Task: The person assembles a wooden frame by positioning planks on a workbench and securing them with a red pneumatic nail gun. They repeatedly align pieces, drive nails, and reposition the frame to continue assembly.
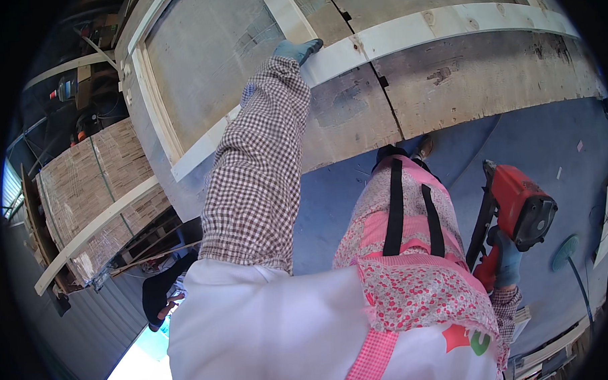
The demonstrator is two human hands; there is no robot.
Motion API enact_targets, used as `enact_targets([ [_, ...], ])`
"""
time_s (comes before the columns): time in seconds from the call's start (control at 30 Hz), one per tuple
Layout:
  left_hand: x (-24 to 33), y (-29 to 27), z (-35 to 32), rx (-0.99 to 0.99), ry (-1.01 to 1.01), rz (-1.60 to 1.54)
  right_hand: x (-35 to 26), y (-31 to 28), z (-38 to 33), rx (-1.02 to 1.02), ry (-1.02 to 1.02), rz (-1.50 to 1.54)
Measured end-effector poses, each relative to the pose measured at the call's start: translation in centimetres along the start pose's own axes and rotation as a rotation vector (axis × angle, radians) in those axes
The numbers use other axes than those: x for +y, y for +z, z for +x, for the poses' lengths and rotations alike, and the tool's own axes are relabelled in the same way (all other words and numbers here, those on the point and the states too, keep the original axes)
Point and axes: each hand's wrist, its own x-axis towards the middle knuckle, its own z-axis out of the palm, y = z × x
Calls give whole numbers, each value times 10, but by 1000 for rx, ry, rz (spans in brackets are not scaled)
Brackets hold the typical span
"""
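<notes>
My left hand (298, 51), in a blue-grey glove with dark fingertips, reaches forward to a pale wooden frame. Its fingers are closed over the spot where a crosspiece (286, 15) meets the long front plank (432, 30). Down at my right side, my right hand (508, 258), also gloved, grips the handle of a red and black nail gun (519, 206). The nail gun is held away from the frame, its nose pointing forward. Beneath the frame lies a worn wooden worktable (447, 78) with a dark gap running across it.
Blue-grey floor (543, 141) stretches below the table's curved-looking front edge. At the left stands a wrapped stack of wooden boards (90, 191), with a long slat (98, 227) nearby. Another person (164, 295) is partly visible at lower left. A round-headed stand (565, 251) is at the right.
</notes>
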Motion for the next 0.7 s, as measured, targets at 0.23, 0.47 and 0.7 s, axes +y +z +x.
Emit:
enact_targets([
  [0.23,-17,17,17,6,114,84,-37,21,18,-186,-34,-2],
  [0.47,-28,-1,11,-166,257,31,-61,95,29,-302,-79,24],
  [0.7,-38,13,58,147,-46,-148,-33,135,52,-134,-542,-362],
])
